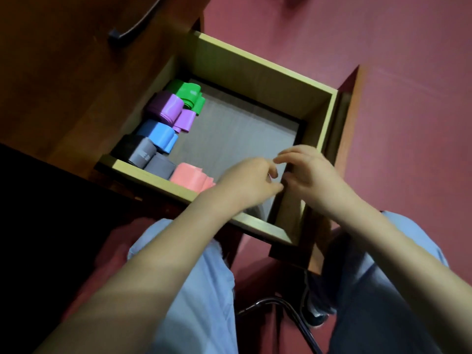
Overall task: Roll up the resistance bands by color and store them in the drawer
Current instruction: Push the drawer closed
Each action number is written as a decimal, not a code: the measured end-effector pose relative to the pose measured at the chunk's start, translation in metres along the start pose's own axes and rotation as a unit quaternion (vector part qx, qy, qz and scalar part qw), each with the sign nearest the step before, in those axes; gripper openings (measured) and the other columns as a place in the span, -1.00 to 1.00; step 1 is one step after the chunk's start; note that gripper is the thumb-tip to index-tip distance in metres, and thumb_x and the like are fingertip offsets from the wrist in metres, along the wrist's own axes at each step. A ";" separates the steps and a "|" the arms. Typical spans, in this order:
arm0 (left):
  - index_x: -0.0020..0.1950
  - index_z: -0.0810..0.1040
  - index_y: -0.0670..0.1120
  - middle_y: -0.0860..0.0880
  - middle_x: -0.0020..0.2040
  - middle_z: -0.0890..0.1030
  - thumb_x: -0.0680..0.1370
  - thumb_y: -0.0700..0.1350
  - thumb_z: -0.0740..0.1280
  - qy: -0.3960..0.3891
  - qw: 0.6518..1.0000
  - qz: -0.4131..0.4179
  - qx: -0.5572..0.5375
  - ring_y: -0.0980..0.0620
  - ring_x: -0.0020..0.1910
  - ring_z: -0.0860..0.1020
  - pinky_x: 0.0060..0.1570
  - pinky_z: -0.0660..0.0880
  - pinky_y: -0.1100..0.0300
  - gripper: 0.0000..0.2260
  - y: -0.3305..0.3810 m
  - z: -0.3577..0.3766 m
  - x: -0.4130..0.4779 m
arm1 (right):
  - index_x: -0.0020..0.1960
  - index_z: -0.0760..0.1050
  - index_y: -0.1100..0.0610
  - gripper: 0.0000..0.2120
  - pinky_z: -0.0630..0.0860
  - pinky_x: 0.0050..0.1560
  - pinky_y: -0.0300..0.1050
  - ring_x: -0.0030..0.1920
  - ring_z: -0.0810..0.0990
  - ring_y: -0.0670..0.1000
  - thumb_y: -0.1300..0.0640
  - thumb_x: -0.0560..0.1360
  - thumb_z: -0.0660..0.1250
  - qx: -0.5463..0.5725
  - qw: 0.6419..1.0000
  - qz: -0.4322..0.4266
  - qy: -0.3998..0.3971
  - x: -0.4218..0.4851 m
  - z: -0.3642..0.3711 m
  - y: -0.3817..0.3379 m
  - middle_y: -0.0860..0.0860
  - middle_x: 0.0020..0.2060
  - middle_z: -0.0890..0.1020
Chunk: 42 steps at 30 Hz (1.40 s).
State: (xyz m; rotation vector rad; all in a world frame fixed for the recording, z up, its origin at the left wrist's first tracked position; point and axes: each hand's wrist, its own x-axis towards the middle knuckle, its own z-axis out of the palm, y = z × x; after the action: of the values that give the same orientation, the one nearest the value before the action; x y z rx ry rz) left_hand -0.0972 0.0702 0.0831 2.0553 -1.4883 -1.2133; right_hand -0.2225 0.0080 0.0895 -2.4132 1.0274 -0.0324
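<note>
The wooden drawer is pulled open. Along its left wall lie rolled bands: green, purple, blue and grey. A pink roll rests against the near wall, just left of my left wrist. My left hand hovers over the drawer's near right part with its fingers curled; a sliver of pink shows at the fingertips, and what it is cannot be made out. My right hand is beside it over the right wall, fingers loosely curled, nothing visible in it. The fingertips of both hands almost meet.
The drawer's grey floor is bare on its middle and right. A closed drawer front with a dark handle is above on the cabinet. My knees in light blue trousers, a chair's metal leg and the red floor lie below.
</note>
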 end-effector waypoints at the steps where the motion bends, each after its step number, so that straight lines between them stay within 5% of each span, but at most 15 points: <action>1: 0.18 0.48 -0.09 -0.07 0.12 0.56 0.47 0.00 0.30 -0.020 1.000 0.014 -0.004 -0.07 0.07 0.52 0.15 0.45 0.04 -0.68 0.011 0.010 -0.004 | 0.22 0.46 0.25 -0.65 0.18 0.31 -0.18 0.32 0.34 0.13 0.36 0.43 0.26 -0.014 0.998 0.006 0.055 -0.012 -0.006 0.007 0.16 0.24 0.48; 3: 0.27 0.37 -0.04 -0.07 0.21 0.48 0.44 0.07 0.30 -0.071 0.997 0.037 0.006 -0.07 0.15 0.48 0.18 0.43 -0.02 -0.56 0.033 0.032 -0.011 | 0.35 0.29 0.28 -0.53 0.06 0.39 -0.15 0.43 0.18 0.14 0.32 0.45 0.26 -0.023 0.992 0.063 0.104 -0.036 -0.012 0.021 0.20 0.37 0.31; 5: 0.32 0.27 -0.03 -0.08 0.24 0.43 0.42 0.08 0.32 -0.094 0.993 0.040 0.052 -0.10 0.18 0.46 0.16 0.42 -0.01 -0.48 0.049 0.051 -0.014 | 0.46 0.03 0.20 -0.43 -0.04 0.28 -0.38 0.44 0.07 -0.06 0.25 0.53 0.18 0.105 0.984 0.129 0.064 -0.051 -0.009 0.026 0.12 0.48 0.11; 7: 0.32 0.22 -0.08 -0.09 0.22 0.45 0.45 0.01 0.31 -0.077 0.991 0.024 0.111 -0.11 0.17 0.47 0.04 0.39 0.07 -0.49 0.063 0.064 -0.015 | 0.48 -0.20 0.08 -0.41 0.01 0.14 -0.53 0.30 0.07 -0.27 0.20 0.58 0.07 0.298 0.936 0.185 0.010 -0.059 -0.006 0.023 -0.03 0.50 -0.04; 9: 0.32 0.20 -0.12 -0.10 0.19 0.48 0.47 -0.05 0.28 -0.051 0.988 0.002 0.146 -0.10 0.16 0.49 -0.04 0.34 0.09 -0.52 0.069 0.066 -0.013 | 0.46 -0.31 -0.01 -0.39 0.12 0.18 -0.46 0.31 0.12 -0.25 0.14 0.60 0.03 0.396 0.890 0.228 -0.001 -0.059 -0.002 0.021 -0.08 0.50 -0.08; 11: 0.33 0.18 -0.15 -0.10 0.17 0.50 0.48 -0.07 0.27 -0.039 0.983 -0.014 0.177 -0.10 0.15 0.50 -0.07 0.33 0.09 -0.52 0.074 0.067 -0.014 | 0.46 -0.30 0.00 -0.40 0.15 0.21 -0.42 0.38 0.13 -0.15 0.11 0.60 0.03 0.427 0.870 0.248 0.004 -0.060 -0.004 0.020 -0.08 0.47 0.02; 14: 0.35 0.17 -0.14 -0.10 0.17 0.52 0.49 -0.07 0.27 -0.027 0.978 -0.025 0.207 -0.11 0.15 0.50 -0.04 0.35 0.08 -0.51 0.077 0.066 -0.019 | 0.47 -0.25 0.01 -0.45 0.12 -0.06 -0.57 0.28 0.18 -0.19 0.13 0.61 -0.01 0.433 0.873 0.225 0.002 -0.064 -0.006 0.014 -0.11 0.37 0.16; 19: 0.35 0.20 -0.09 -0.10 0.18 0.52 0.50 -0.07 0.25 0.001 0.978 -0.029 0.207 -0.11 0.18 0.48 -0.03 0.36 0.08 -0.55 0.073 0.064 -0.022 | 0.46 -0.29 -0.01 -0.46 0.14 0.29 -0.24 0.45 0.14 -0.02 0.09 0.62 -0.04 0.446 0.865 0.229 0.017 -0.059 0.004 0.011 0.01 0.49 0.05; 24: 0.39 0.20 -0.04 -0.08 0.31 0.40 0.47 0.01 0.29 0.018 0.972 -0.037 0.231 -0.08 0.34 0.30 0.25 0.26 0.00 -0.47 0.063 0.053 -0.024 | 0.45 -0.35 0.01 -0.44 0.08 0.47 -0.04 0.49 0.07 0.05 0.06 0.62 -0.04 0.447 0.870 0.208 0.005 -0.045 0.016 0.011 0.05 0.51 -0.04; 32: 0.44 0.13 -0.02 -0.12 0.49 0.13 0.47 0.06 0.29 0.059 0.948 -0.092 0.299 -0.11 0.51 -0.10 0.42 -0.15 -0.21 -0.40 0.027 0.003 -0.036 | 0.44 -0.39 0.06 -0.39 -0.02 0.50 0.07 0.51 -0.08 0.04 0.05 0.61 -0.02 0.449 0.878 0.164 -0.016 0.003 0.043 -0.028 0.04 0.50 -0.18; 42: 0.47 -0.26 -0.08 -0.23 0.50 -0.24 0.50 0.10 0.24 0.182 0.823 -0.103 0.528 -0.20 0.47 -0.29 0.37 -0.23 -0.28 -0.21 -0.033 -0.055 -0.061 | 0.46 -0.29 -0.08 -0.37 0.14 0.46 0.12 0.49 0.10 0.07 -0.04 0.58 0.06 0.527 0.835 0.153 -0.046 0.067 0.075 -0.110 -0.01 0.51 0.00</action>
State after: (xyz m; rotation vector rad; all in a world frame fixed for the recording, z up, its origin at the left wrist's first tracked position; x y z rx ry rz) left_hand -0.0389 0.1265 0.1198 2.9205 -1.9830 0.1454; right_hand -0.0854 0.0605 0.0639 -1.2234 0.9665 -0.2883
